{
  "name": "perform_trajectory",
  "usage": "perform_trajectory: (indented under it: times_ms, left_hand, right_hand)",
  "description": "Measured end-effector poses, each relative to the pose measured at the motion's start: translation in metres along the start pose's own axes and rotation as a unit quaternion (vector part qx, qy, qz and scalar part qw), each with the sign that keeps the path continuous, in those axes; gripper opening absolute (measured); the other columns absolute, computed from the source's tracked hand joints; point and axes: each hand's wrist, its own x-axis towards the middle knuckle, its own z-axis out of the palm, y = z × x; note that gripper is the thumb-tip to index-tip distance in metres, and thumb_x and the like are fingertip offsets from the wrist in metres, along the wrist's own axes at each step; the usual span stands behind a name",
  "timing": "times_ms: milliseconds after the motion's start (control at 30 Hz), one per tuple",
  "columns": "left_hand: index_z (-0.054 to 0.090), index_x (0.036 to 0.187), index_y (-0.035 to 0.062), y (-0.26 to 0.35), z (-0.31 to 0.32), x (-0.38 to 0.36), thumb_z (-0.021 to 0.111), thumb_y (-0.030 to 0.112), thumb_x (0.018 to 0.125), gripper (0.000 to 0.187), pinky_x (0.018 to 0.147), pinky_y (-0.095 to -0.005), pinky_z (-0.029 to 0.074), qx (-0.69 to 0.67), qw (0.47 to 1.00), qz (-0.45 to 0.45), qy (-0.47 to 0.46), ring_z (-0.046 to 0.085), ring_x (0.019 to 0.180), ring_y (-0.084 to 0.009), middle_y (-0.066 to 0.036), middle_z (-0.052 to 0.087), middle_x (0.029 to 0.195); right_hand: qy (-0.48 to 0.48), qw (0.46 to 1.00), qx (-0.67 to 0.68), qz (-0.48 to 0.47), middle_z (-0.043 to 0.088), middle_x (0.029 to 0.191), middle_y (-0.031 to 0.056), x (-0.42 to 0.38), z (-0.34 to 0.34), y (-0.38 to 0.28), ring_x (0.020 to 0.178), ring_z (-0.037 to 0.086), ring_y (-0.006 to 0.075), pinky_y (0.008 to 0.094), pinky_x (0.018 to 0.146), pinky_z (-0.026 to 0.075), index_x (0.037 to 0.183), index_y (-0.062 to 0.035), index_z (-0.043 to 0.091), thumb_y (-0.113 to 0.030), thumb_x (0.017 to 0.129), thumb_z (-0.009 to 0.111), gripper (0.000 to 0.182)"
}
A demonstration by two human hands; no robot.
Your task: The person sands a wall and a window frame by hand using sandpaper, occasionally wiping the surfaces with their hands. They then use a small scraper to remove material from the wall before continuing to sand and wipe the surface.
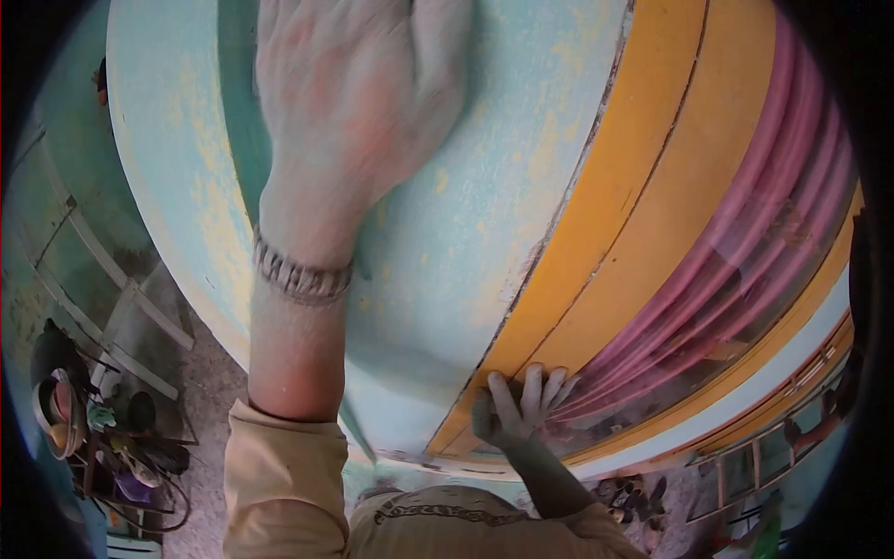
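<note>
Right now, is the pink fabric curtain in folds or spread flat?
In folds: long ridges run down the pink fabric curtain.

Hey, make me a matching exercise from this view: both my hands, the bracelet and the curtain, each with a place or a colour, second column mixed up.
Things:
1. Left hand
2. Right hand
3. Bracelet
4. Curtain

Places and colours:
A. Around the left wrist
B. Pink
C. In front of the pale blue surface
D. At the lower part of the orange frame

Pairs: 1-C, 2-D, 3-A, 4-B.
</note>
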Motion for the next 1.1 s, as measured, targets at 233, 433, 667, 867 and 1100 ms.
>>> perform_trajectory:
  times_ms: [233,433,667,867,1100]
  left_hand:
    - [0.026,0.145,-0.0127,0.063,-0.081,-0.136,0.035,0.040,0.100,0.070,0.116,-0.0531,0.013,-0.113,0.972,-0.149,-0.139,0.020,0.144,-0.0445,-0.031,0.025,0.152]
    - [0.027,0.146,-0.0105,0.025,-0.039,-0.054,0.052,0.043,0.091,0.081,0.115,-0.0561,0.014,-0.142,0.985,-0.076,-0.060,0.021,0.143,-0.0470,-0.031,0.029,0.151]
    - [0.029,0.145,-0.0113,0.045,-0.062,-0.083,0.053,0.046,0.090,0.083,0.115,-0.0563,0.014,-0.116,0.976,-0.131,-0.132,0.019,0.143,-0.0475,-0.032,0.028,0.151]
    - [0.032,0.142,-0.0136,0.077,-0.113,-0.201,0.052,0.044,0.090,0.081,0.115,-0.0580,0.013,-0.146,0.955,-0.155,-0.206,0.017,0.142,-0.0506,-0.035,0.025,0.150]
    - [0.044,0.137,-0.0061,0.034,-0.046,-0.041,0.052,0.031,0.092,0.060,0.114,-0.0539,0.021,-0.093,0.991,-0.079,-0.055,0.028,0.140,-0.0433,-0.029,0.034,0.148]
  right_hand:
    - [0.006,0.999,0.026,0.024,0.046,0.139,0.0142,-0.003,-0.001,-0.001,0.142,0.021,0.0440,0.0690,0.111,0.002,0.117,-0.0226,0.068,-0.029,0.084,0.058,0.035]
    - [0.014,1.000,0.009,0.001,0.041,0.142,0.0197,0.001,-0.002,-0.002,0.143,0.016,0.0471,0.0704,0.111,0.002,0.113,-0.0163,0.067,-0.027,0.087,0.056,0.030]
    - [0.022,0.999,0.019,0.026,0.044,0.143,0.0127,-0.001,0.001,-0.005,0.145,0.016,0.0422,0.0680,0.112,0.002,0.115,-0.0204,0.069,-0.028,0.085,0.057,0.033]
    - [0.032,0.999,0.029,0.028,0.045,0.144,0.0134,0.000,0.000,-0.004,0.145,0.017,0.0417,0.0669,0.113,0.002,0.112,-0.0191,0.070,-0.027,0.088,0.053,0.031]
    - [0.026,1.000,0.010,-0.013,0.042,0.144,0.0247,-0.005,0.002,0.002,0.143,0.018,0.0479,0.0676,0.113,0.007,0.114,-0.0096,0.067,-0.027,0.089,0.055,0.032]
